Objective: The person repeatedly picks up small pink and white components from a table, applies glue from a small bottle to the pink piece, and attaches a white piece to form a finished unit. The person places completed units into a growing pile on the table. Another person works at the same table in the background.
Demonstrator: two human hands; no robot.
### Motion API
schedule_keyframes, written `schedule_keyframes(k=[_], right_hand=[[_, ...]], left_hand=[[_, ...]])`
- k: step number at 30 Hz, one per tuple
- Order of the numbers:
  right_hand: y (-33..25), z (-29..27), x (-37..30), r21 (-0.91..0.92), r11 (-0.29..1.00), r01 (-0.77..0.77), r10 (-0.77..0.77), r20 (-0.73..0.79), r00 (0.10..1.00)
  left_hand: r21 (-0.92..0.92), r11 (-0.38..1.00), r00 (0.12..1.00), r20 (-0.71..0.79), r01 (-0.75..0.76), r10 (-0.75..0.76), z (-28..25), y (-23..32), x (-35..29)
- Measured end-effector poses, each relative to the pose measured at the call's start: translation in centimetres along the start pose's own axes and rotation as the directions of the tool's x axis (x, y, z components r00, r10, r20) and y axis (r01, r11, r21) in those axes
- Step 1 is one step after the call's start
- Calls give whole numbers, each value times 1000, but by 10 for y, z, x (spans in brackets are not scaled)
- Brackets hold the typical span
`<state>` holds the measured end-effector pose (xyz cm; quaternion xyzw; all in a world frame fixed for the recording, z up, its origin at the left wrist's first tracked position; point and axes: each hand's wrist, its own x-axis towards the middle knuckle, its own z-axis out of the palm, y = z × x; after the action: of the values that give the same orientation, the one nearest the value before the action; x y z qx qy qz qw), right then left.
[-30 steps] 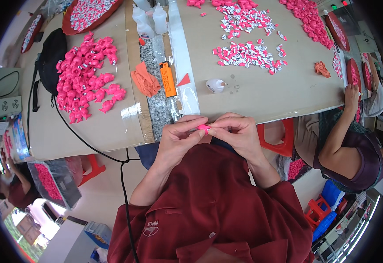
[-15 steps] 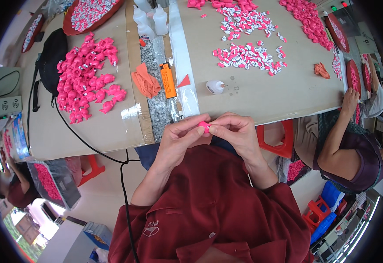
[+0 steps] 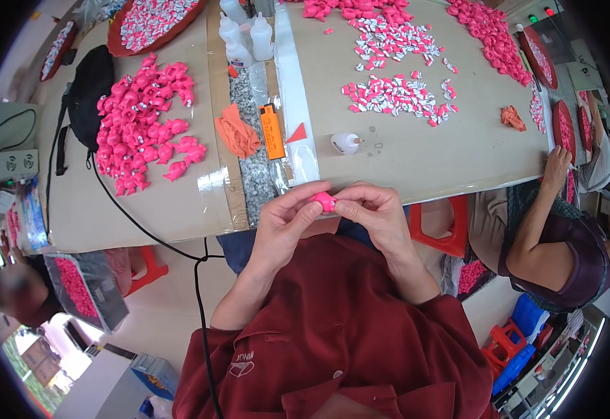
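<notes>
The small pink piece (image 3: 324,202) lay between both hands, nearer the wearer than the white bottle (image 3: 344,143) and slightly to its left. The left hand (image 3: 284,218) pinched its left end between thumb and fingers; the right hand (image 3: 377,209) had thumb and forefinger closed on its right end. It looked light, and its smooth, slightly glossy skin suggested moulded plastic or vinyl, probably firm with a little give; the pictures could not settle how stiff it was. A gloss like that might have slid under dry fingertips, and it seemed unlikely to break. The rounded ends, taken in a pinch from either side, seemed the surest hold, leaving the middle free. Its long axis appeared to run roughly left to right, across the wearer's front, the right end dipping a touch toward the wearer. A tiny pale mark showed near that right end, but fingers covered too much of the shape to tell which end was its front
</notes>
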<state>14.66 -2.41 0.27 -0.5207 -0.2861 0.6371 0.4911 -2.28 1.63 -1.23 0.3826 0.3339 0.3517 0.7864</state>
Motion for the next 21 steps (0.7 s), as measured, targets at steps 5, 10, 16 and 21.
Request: schedule_keyframes(k=[5, 10, 16, 21], right_hand=[[3, 0, 1, -47, 998, 32, -32, 4, 999], [4, 1, 0, -57, 998, 24, -25, -11, 1000], [7, 2, 2, -64, 995, 81, -82, -11, 997], [3, -1, 3, -113, 975, 192, -206, -123, 971]], left_hand=[[170, 974, 989, 14, -146, 146, -2, -2, 2], [167, 983, 997, 15, -75, 74, 0, 0, 2], [113, 991, 997, 0, -75, 76, -2, 1, 2], [330, 909, 931, -171, -255, 323, -12, 26, 6]])
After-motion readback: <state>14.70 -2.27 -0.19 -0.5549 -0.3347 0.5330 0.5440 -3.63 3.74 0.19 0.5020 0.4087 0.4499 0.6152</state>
